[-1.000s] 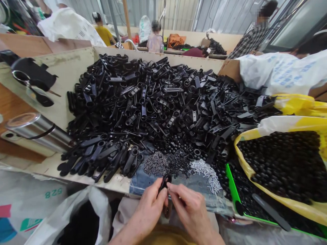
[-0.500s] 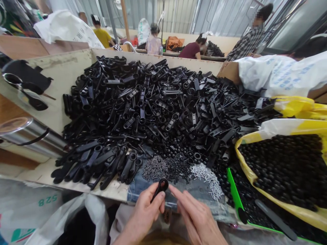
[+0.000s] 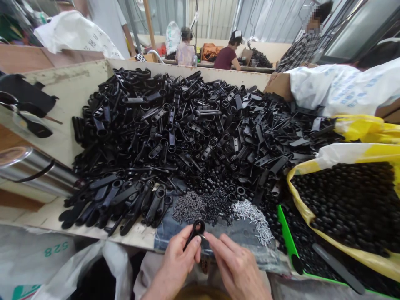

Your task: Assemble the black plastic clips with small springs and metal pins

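Observation:
My left hand [image 3: 178, 257] is closed around a black plastic part with a ring at its end [image 3: 199, 226], ring uppermost, over the front edge of the bench. The fingertips of my right hand [image 3: 236, 259] come together at the ring's right side. A tiny bright spot shows there, too small to name. Just beyond the hands, small dark grey pieces [image 3: 189, 207], tiny black pieces [image 3: 218, 206] and silver metal pins [image 3: 254, 216] lie in heaps on a blue cloth [image 3: 175, 227].
Black plastic parts [image 3: 168, 121] form a large pile behind. Longer black pieces [image 3: 125, 200] lie at front left, near a steel flask [image 3: 37, 168]. To the right are a yellow-edged sack of black balls [image 3: 350, 204] and a green strip [image 3: 286, 235]. Co-workers sit and stand beyond.
My right fingertips have drawn together against the ring, and a small bright spot shows there. The left hand keeps its hold. A person in white has appeared at the back left.

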Available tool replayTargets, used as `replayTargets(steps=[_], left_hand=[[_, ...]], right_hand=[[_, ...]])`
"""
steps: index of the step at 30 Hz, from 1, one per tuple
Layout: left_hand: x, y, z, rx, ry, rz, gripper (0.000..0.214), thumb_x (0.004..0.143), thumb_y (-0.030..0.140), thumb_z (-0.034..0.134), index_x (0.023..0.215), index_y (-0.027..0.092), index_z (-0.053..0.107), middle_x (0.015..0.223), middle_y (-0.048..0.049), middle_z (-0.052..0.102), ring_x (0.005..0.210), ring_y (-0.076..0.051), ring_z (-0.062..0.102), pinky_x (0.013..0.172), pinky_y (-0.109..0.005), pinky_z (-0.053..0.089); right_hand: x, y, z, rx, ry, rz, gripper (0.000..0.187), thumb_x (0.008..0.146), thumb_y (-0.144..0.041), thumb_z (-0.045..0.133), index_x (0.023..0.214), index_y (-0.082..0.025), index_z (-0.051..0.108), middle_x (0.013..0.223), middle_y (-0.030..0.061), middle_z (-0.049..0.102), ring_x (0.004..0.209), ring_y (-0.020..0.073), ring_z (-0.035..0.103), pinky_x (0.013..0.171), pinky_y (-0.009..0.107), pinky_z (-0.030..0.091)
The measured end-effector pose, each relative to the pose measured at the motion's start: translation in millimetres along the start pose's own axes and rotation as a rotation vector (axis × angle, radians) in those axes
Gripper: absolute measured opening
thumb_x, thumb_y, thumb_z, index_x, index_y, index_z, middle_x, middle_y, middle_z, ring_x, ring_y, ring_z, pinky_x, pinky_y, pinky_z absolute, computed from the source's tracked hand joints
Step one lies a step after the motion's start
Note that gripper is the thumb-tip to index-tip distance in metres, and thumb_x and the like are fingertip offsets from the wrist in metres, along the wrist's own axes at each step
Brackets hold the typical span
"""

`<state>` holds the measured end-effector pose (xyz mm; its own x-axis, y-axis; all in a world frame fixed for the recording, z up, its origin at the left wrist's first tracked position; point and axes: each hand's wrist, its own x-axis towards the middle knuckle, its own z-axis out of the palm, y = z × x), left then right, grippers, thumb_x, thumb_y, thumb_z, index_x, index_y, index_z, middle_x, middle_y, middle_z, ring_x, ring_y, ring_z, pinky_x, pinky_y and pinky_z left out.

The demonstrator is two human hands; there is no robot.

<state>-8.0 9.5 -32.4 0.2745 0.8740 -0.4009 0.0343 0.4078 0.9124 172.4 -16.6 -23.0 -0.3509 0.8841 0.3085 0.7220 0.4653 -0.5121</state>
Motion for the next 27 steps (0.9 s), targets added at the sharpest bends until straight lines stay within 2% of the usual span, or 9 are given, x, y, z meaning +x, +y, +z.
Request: replayTargets(steps=[5,10,14,17,21,24,27], left_hand=[[0,4,2.3,-0.018,0.009,-0.001,0.057,0.086,0.068,0.061,0.103,0.014,0.063,0.056,0.0082,0.048,0.045,-0.007,0.029,0.043,-0.021,0.021],[-1,-8,2.2,0.009,0.031,0.027,0.044,0.091,0.061,0.058,0.090,0.018,0.062,0.058,0.0078,0.047,0.047,-0.007,0.029,0.044,-0.020,0.021],[-2,-17,4.7,0.103,0.114,0.068,0.034,0.094,0.051,0.054,0.084,0.020,0.061,0.058,0.0068,0.047,0.051,-0.010,0.038,0.048,-0.021,0.030],[-3,-13,7.4,0.271,0.189,0.117,0.030,0.093,0.046,0.052,0.085,0.021,0.065,0.062,0.0016,0.060,0.057,-0.016,0.052,0.055,-0.025,0.040],[-4,-7,7.3,0.405,0.235,0.157,0.031,0.089,0.047,0.052,0.091,0.023,0.072,0.081,-0.0057,0.078,0.074,-0.024,0.070,0.069,-0.028,0.050],[-2,-10,3.8,0.408,0.258,0.170,0.037,0.086,0.051,0.055,0.100,0.023,0.075,0.085,-0.0047,0.081,0.076,-0.025,0.074,0.068,-0.028,0.054],[1,-16,-1.4,0.392,0.231,0.186,0.040,0.083,0.051,0.059,0.106,0.022,0.076,0.086,-0.0034,0.082,0.071,-0.024,0.073,0.064,-0.026,0.055]], right_hand=[[1,1,-1,-0.051,-0.047,-0.006,0.044,0.099,-0.007,0.034,0.128,-0.017,0.065,0.085,0.0067,0.072,0.063,0.0182,0.074,0.055,0.025,0.053],[4,0,-2,-0.097,-0.160,0.027,0.042,0.094,-0.005,0.043,0.127,-0.020,0.064,0.085,0.0039,0.072,0.065,0.0176,0.073,0.057,0.025,0.051],[8,-5,-1,-0.232,-0.233,0.044,0.048,0.081,0.002,0.056,0.124,-0.019,0.064,0.085,0.0032,0.073,0.065,0.0184,0.073,0.054,0.025,0.049],[13,-14,-1,-0.385,-0.291,0.001,0.046,0.075,0.005,0.062,0.116,-0.014,0.066,0.081,0.0057,0.073,0.061,0.0208,0.071,0.046,0.027,0.046],[25,-35,-3,-0.493,-0.365,-0.078,0.027,0.080,0.002,0.063,0.104,-0.007,0.068,0.079,0.0132,0.072,0.059,0.0241,0.068,0.042,0.030,0.047],[35,-50,-2,-0.527,-0.389,-0.040,0.017,0.083,-0.001,0.063,0.099,-0.002,0.069,0.077,0.0171,0.071,0.060,0.0263,0.067,0.042,0.032,0.050],[40,-54,-1,-0.525,-0.373,0.014,0.013,0.086,-0.004,0.063,0.097,-0.002,0.069,0.076,0.0168,0.070,0.061,0.0264,0.067,0.042,0.033,0.051]])
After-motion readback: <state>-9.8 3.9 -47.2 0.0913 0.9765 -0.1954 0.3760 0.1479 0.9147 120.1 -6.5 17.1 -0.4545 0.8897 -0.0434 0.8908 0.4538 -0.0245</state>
